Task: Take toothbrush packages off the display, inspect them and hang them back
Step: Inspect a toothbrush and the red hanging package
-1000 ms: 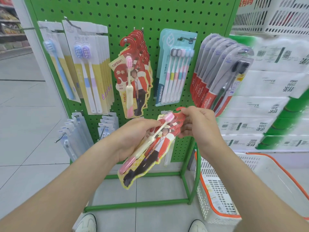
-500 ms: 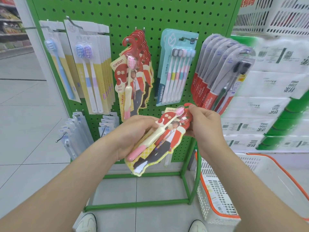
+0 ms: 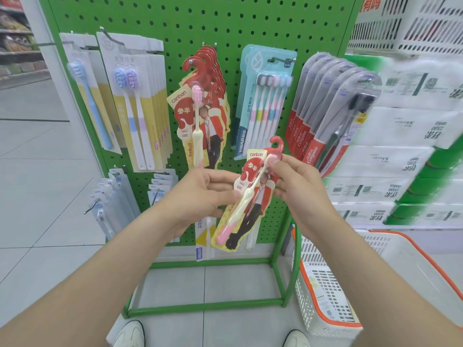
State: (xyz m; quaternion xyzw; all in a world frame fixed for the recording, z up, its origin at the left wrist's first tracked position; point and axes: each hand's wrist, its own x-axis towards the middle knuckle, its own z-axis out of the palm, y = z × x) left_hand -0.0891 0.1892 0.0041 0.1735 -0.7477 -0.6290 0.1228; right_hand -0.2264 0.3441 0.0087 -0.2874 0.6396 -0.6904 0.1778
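Head view: the canban toothbrush package (image 3: 259,196) is off the display, held in front of the green pegboard rack (image 3: 250,23), tilted, with its red hanger loop to the upper right. The left hand (image 3: 200,194) pinches its left edge at mid-length; the right hand (image 3: 298,181) pinches the top by the brush head, just under the loop. Its printed face is turned to the viewer, which suits inspection, and the loop stays free, probably for rehanging. Up and left of the grip, matching canban packs (image 3: 200,116) hang on their peg. Below and right of the grip stands an orange-rimmed white basket (image 3: 310,249); something printed shows through its slots, but I cannot tell what
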